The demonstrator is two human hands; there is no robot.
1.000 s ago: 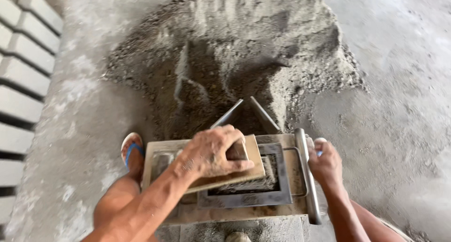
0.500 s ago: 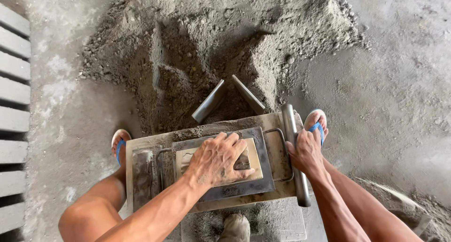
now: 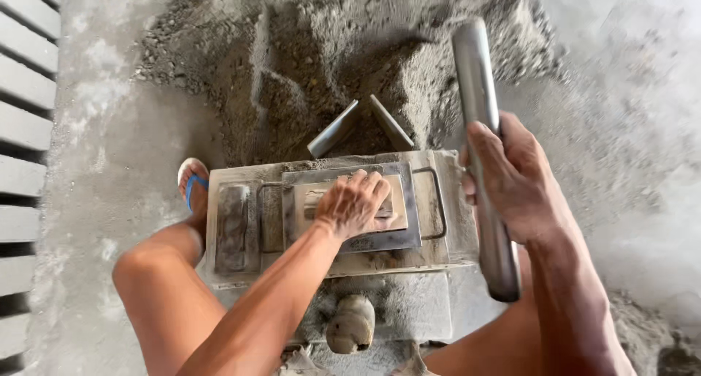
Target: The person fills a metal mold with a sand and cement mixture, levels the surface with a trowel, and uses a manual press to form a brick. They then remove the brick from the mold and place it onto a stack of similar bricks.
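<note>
The right hand (image 3: 515, 182) is wrapped around a smooth grey metal pipe (image 3: 478, 128). The left hand (image 3: 354, 204) lies flat, fingers spread, on a pale board (image 3: 310, 197) in the gritty metal mould (image 3: 423, 237), apparently holding nothing.

Packages: none in view.
Labels: none in view.
Signs: none in view.
Screens: none in view.
Printed or written surfaces: none to be made out.

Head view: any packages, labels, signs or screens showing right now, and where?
None in view: only a grey block mould, a sand-cement heap, grey blocks at left, the left hand on the mould's plate, and the right hand gripping a metal lever bar.
</note>
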